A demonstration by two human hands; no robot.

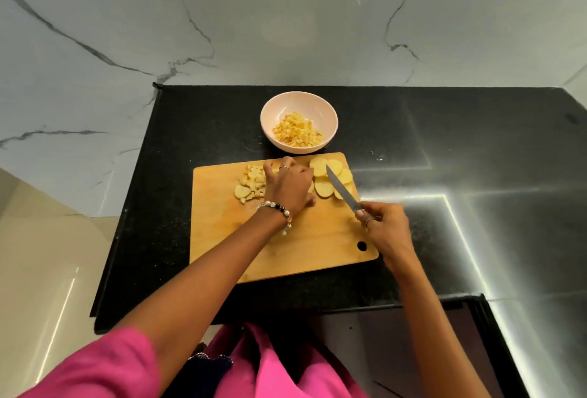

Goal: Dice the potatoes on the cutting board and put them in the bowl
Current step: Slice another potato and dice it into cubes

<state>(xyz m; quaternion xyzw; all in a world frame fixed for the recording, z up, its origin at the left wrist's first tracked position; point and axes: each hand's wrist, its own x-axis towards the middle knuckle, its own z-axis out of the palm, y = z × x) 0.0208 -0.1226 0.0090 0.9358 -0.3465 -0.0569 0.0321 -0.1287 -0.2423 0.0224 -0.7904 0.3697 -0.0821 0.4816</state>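
My left fingers (279,170) lie spread, palm down, on the cutting board (286,251) between the diced pile (251,184) at frame left and the potato slices (330,180) at right, fingertips near the board's far edge. My left hand (287,186) holds nothing. My right hand (382,223) grips the knife (343,188), blade angled over the slices, hand past the board's right edge. Bowl (298,123) with dice sits just beyond the board, upper centre. Black counter (476,150) has open room at right.
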